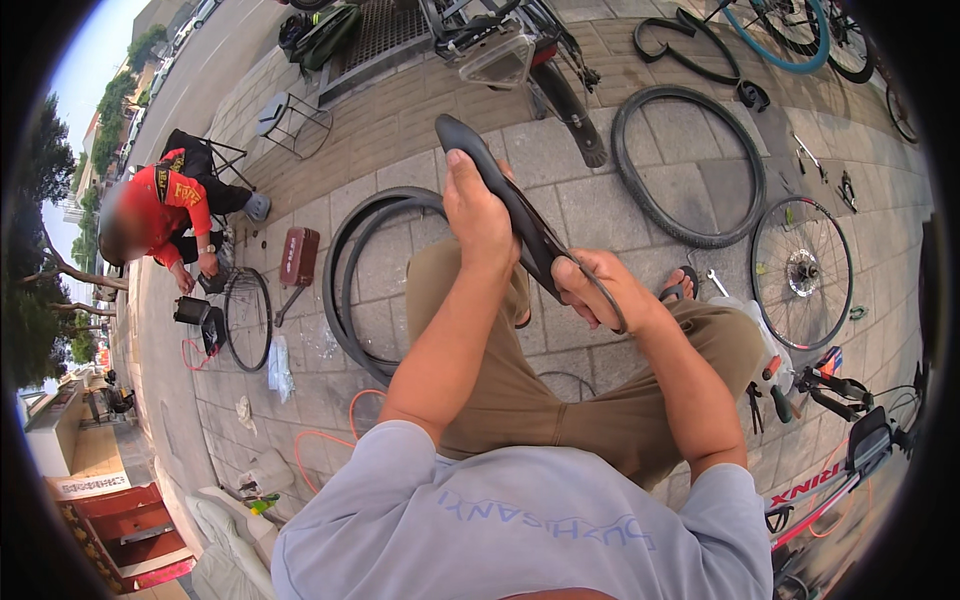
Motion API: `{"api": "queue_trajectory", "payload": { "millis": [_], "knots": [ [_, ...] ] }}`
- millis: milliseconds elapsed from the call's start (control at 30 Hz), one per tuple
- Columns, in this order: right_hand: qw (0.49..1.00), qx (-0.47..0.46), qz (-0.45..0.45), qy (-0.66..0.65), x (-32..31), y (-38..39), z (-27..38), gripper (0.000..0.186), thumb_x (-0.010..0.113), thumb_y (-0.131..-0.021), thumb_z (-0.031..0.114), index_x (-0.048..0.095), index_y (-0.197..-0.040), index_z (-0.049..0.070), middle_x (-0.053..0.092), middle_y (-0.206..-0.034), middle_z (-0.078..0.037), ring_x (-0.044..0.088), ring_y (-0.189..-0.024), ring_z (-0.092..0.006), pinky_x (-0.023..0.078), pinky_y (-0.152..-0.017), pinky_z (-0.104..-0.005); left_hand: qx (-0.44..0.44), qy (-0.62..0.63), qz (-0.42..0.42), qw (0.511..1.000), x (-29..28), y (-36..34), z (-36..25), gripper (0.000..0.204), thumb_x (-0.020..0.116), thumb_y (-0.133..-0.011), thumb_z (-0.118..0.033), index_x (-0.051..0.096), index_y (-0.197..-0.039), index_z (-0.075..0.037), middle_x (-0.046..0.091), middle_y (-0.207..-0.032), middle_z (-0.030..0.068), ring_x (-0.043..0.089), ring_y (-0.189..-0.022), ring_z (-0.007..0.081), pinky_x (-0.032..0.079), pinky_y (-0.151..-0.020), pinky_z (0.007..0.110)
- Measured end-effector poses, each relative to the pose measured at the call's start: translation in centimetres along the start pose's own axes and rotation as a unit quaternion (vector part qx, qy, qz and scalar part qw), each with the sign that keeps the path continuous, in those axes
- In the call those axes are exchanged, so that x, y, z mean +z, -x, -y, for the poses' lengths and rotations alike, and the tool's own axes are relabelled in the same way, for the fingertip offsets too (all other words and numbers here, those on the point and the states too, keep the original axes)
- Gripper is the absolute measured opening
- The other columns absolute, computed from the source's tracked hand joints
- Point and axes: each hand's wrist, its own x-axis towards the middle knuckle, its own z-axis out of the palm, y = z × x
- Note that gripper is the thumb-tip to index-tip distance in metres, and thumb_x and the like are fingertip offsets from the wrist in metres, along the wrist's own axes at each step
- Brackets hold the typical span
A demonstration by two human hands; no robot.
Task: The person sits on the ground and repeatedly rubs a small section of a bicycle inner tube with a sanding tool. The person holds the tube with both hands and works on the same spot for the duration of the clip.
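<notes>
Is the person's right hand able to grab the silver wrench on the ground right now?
Probably not yet: the right hand is busy holding the black rubber strip. The wrench looks mostly uncovered beside the foot, so a free hand might reach it.

Light: plain daylight, bright and even, from the hazy sky [55, 60], the palest area I see, far ahead and left of the shirt [520, 530].
Shadows: soft-edged; dark folds in the trousers [500, 400] just ahead of the shirt.
Focus: left hand [482, 215] and right hand [605, 285], ahead of the shirt, crisp; distant trees [35, 250], left of it, softer.
Blur: one smudge over the head of the seated person [165, 215], left of the shirt.
Distortion: paving [580, 365] seams bowed around the shirt; black rim encircling all.
</notes>
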Motion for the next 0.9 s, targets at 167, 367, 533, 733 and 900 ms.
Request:
{"api": "queue_trajectory", "payload": {
  "millis": [167,367,533,733,900],
  "knots": [
    [0.999,-0.011,-0.009,0.041,-0.2,0.1,-0.5,0.067,0.063,-0.098,0.072,0.054,-0.077,0.009,0.052,-0.065,0.003,0.050,-0.055,-0.0056,0.040,-0.048,-0.0255,-0.127,0.104,0.029,0.986,1.1,-0.7,-3.8,0.049,0.043,-0.114,-0.053,0.057,-0.124,-0.006,0.062,-0.083,0.0048,0.057,-0.060,0.0163,0.051,-0.055,0.034],
    [0.999,-0.044,0.021,-0.005,0.2,-0.3,-1.2,0.066,0.061,-0.100,0.072,0.056,-0.084,0.008,0.053,-0.065,0.003,0.051,-0.058,-0.0066,0.039,-0.051,-0.0261,-0.064,0.012,0.041,0.997,0.6,0.0,-2.1,0.047,0.045,-0.114,-0.051,0.056,-0.124,-0.006,0.062,-0.085,0.0055,0.055,-0.060,0.0155,0.050,-0.056,0.032],
    [0.997,-0.053,0.054,0.029,-0.2,-0.5,-1.3,0.064,0.046,-0.107,0.068,0.054,-0.092,0.006,0.050,-0.071,0.000,0.051,-0.061,-0.0109,0.043,-0.056,-0.0289,-0.053,0.005,0.032,0.998,1.0,1.1,-1.7,0.046,0.043,-0.115,-0.049,0.054,-0.125,-0.006,0.061,-0.086,0.0061,0.055,-0.060,0.0154,0.051,-0.054,0.033],
    [0.998,-0.038,0.054,0.002,-0.2,-0.4,-1.0,0.067,0.049,-0.105,0.072,0.054,-0.091,0.006,0.048,-0.073,0.000,0.049,-0.062,-0.0111,0.042,-0.056,-0.0287,-0.016,-0.006,0.005,1.000,0.5,0.5,-0.3,0.044,0.041,-0.115,-0.049,0.053,-0.122,-0.008,0.062,-0.087,0.0069,0.056,-0.060,0.0160,0.051,-0.054,0.034],
    [0.999,-0.019,0.046,-0.010,-0.1,-0.4,-1.1,0.065,0.052,-0.104,0.071,0.053,-0.089,0.007,0.047,-0.073,0.001,0.048,-0.060,-0.0095,0.041,-0.054,-0.0278,-0.023,0.000,0.000,1.000,0.6,0.6,-0.6,0.043,0.040,-0.115,-0.049,0.052,-0.120,-0.008,0.061,-0.087,0.0070,0.056,-0.059,0.0166,0.052,-0.053,0.035]
  ]
}}
